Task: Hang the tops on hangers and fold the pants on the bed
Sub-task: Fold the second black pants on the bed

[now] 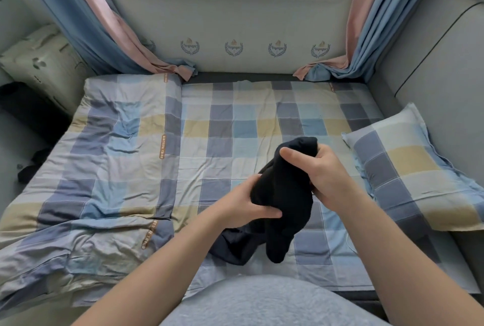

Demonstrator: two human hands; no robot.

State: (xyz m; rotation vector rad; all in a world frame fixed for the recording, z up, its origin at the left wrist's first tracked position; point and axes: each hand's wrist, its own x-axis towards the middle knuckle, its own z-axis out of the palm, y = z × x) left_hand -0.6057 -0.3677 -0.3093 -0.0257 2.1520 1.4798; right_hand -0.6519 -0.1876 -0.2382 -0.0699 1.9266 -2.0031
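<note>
A bunched black garment [282, 189] is lifted above the checked bed sheet [235, 126], with its lower part trailing onto the bed near the front edge. My left hand [243, 202] grips its lower left side, thumb across the cloth. Higher up, my right hand [322, 171] grips the garment's upper right part, fingers curled into the fabric. I cannot tell whether the garment is a top or pants. No hanger is in view.
A folded checked quilt [99, 168] covers the bed's left half. A matching pillow [419, 168] lies at the right against a grey padded headboard [432, 64]. Curtains [110, 37] hang at both sides of the window. A dark item [31, 166] lies off the bed's left edge.
</note>
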